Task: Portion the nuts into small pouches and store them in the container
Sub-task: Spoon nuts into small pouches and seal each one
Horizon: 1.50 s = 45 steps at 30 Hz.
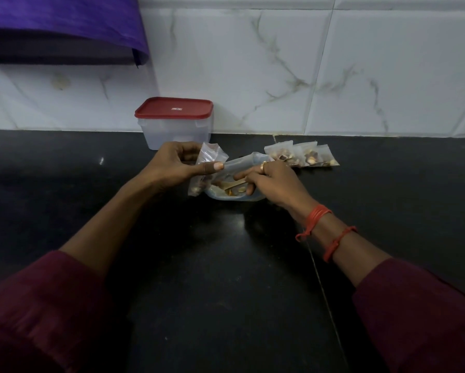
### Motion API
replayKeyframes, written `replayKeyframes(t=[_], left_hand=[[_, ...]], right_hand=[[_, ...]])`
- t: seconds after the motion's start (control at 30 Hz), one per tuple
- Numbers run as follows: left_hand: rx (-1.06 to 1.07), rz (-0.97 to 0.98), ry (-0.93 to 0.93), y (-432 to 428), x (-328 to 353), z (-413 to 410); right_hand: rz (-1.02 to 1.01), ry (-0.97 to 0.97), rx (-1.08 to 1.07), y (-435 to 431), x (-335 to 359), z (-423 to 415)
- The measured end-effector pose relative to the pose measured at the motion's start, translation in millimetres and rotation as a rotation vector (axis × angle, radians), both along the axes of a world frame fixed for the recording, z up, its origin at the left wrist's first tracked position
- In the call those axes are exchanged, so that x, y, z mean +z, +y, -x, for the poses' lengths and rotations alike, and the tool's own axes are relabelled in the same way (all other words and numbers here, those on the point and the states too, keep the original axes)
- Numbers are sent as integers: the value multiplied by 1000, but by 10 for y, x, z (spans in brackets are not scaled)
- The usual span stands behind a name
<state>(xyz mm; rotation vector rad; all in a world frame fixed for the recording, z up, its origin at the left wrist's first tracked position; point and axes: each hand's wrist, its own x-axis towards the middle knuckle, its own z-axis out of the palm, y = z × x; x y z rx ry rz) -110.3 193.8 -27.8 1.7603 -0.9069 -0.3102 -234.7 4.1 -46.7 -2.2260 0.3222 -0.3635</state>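
Black counter (226, 265), perhaps granite; white veined tiles (252, 63)

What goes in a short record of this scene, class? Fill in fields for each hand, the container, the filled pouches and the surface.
Left hand: pinches a small pouch with some nuts in it
Right hand: fingers inside the big bag of nuts; grip unclear
Container: red lid on, by the wall
Filled pouches: row lying right of the bag
Surface: dark counter
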Motion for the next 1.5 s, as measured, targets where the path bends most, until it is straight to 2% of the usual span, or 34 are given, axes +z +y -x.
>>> replayKeyframes(t=[0.23,0.7,0.83,0.93,1.0,1.07,1.17,1.23,1.37,1.5], left_hand=[[7,3,-6,8,-7,-9],[30,30,47,16,-27,-90],[43,-51,-70,3,-36,-75],[36,-105,-150,-14,-50,-48],[32,-120,-174,-27,-58,-42],[32,-119,-197,-36,-60,-36],[42,-93,-202,-34,-54,-22],[43,-83,-198,-32,-53,-12],[47,-63,-180,-17,-53,-25],[39,-55,-163,-9,-57,-38]], right_hand=[[-234,19,-10,6,-42,14],[-384,-95,-254,-169,48,60],[-410,-153,-279,-244,65,68],[-435,-282,-271,-249,91,62],[-396,-361,-229,-215,116,66],[-271,-402,-159,-155,128,73],[-50,-412,-24,-41,130,99],[25,-410,77,15,116,111],[49,-426,111,17,114,127],[-66,-402,97,-31,107,117]])
